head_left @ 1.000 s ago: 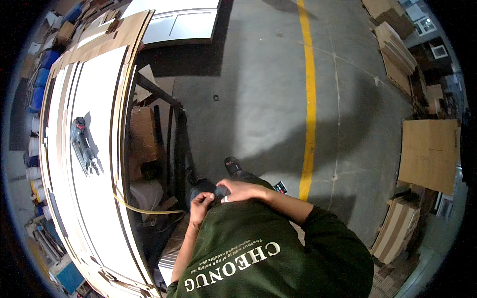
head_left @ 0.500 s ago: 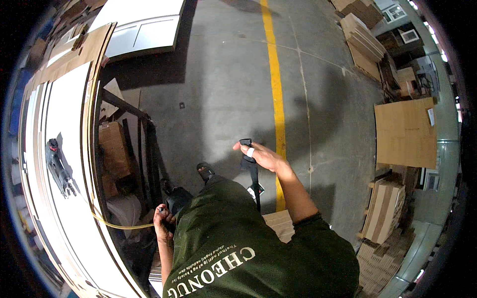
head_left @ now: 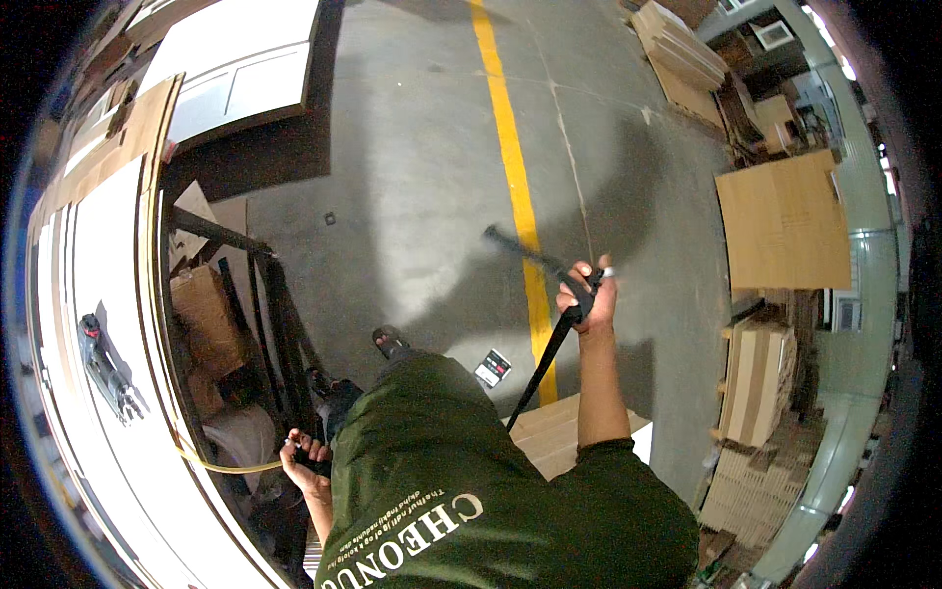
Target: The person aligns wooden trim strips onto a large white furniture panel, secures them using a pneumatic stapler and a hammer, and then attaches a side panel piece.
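Note:
Out to the right, my right hand is closed around a black strap. One part runs down from my fist toward my body; a blurred dark length stretches away from it over the yellow floor line. Low on the left, my left hand has its fingers curled by my side, at the end of a yellow hose. A dark piece shows at those fingers, too small to name. On the white panels to my left lies a black power tool, touched by neither hand.
A dark metal frame and a cardboard box stand beside the panels. A yellow line crosses the grey floor. Near my feet lies a small black-and-white packet. Cardboard stacks line the right side.
My right hand has moved right and closed on the black strap, whose far part has swung up and out. My left hand stays low by the hose, shifted slightly in view.

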`<action>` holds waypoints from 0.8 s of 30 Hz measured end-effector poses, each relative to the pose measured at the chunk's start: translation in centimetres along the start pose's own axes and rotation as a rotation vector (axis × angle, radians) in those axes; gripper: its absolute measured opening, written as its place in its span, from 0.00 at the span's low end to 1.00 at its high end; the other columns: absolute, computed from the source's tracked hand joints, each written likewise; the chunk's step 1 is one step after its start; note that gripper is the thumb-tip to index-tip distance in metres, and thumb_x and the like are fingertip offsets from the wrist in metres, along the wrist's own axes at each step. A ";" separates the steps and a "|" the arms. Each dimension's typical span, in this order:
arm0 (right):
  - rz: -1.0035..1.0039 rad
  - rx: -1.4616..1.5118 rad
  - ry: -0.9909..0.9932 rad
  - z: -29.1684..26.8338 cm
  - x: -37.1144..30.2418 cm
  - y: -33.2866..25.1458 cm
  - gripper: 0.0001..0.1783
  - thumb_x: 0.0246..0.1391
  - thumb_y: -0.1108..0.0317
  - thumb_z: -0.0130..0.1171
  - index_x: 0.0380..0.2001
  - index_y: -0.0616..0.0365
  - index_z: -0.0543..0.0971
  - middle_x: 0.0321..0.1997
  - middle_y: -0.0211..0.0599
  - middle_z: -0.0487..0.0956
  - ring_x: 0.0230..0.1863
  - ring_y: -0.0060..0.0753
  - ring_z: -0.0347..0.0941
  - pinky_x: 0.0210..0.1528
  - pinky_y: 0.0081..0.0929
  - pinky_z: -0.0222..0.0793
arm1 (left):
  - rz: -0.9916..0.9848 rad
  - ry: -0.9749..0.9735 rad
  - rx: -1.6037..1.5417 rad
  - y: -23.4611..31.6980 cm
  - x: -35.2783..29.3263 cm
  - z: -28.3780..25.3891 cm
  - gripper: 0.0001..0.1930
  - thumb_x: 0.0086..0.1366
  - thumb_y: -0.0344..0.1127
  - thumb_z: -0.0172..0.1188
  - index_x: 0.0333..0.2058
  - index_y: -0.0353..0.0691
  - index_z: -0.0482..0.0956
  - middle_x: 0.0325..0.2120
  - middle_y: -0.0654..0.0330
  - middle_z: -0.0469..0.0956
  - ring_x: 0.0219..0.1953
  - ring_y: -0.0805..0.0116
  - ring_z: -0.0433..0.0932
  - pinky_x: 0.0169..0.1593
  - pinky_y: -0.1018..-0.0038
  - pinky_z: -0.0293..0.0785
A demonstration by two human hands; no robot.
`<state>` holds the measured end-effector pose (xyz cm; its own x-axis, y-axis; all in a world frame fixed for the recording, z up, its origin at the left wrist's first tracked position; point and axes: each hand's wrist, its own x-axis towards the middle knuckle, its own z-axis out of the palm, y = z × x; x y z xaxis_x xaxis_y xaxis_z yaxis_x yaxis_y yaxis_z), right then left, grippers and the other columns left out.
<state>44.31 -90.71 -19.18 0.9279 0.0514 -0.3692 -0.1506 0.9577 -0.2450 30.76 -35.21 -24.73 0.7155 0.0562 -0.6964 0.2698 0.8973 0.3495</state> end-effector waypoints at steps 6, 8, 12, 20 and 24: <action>-0.179 -0.035 0.021 1.1 -2.7 -0.6 0.24 0.48 0.42 0.61 0.25 0.50 0.68 0.20 0.27 0.63 0.17 0.24 0.56 0.18 0.24 0.53 | -0.011 -0.029 0.201 0.7 0.0 0.7 0.12 0.59 0.42 0.55 0.38 0.44 0.73 0.21 0.67 0.62 0.18 0.76 0.59 0.23 0.78 0.59; -0.345 -0.007 0.117 0.7 -4.0 -1.1 0.19 0.51 0.47 0.59 0.25 0.50 0.68 0.19 0.27 0.63 0.17 0.23 0.55 0.17 0.23 0.53 | 0.019 0.021 0.315 0.7 0.4 0.5 0.12 0.59 0.43 0.55 0.39 0.44 0.73 0.20 0.67 0.63 0.17 0.75 0.59 0.22 0.78 0.59; -0.404 -0.338 0.644 0.0 -4.7 -1.2 0.13 0.52 0.52 0.57 0.24 0.45 0.70 0.20 0.26 0.68 0.16 0.23 0.61 0.16 0.22 0.57 | -0.003 0.159 0.304 0.5 1.3 1.5 0.12 0.59 0.43 0.55 0.39 0.45 0.73 0.20 0.68 0.64 0.17 0.75 0.59 0.22 0.77 0.58; -0.202 -1.358 0.526 5.6 2.4 4.6 0.21 0.50 0.55 0.64 0.41 0.55 0.72 0.28 0.21 0.67 0.28 0.13 0.60 0.27 0.14 0.57 | -0.005 0.174 0.558 0.2 2.4 2.8 0.09 0.62 0.41 0.58 0.38 0.46 0.75 0.21 0.72 0.66 0.24 0.78 0.64 0.30 0.78 0.64; -0.113 -0.873 0.210 5.4 2.1 4.0 0.18 0.53 0.55 0.60 0.41 0.52 0.70 0.25 0.18 0.61 0.25 0.11 0.54 0.25 0.13 0.53 | 0.024 0.106 0.610 0.1 1.4 3.2 0.09 0.64 0.41 0.57 0.38 0.45 0.75 0.25 0.72 0.67 0.30 0.80 0.65 0.37 0.80 0.66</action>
<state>47.47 -85.29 -16.11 0.8844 -0.1641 -0.4369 -0.3471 0.3942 -0.8509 33.87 -36.43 -23.60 0.6666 0.1442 -0.7314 0.5968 0.4846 0.6395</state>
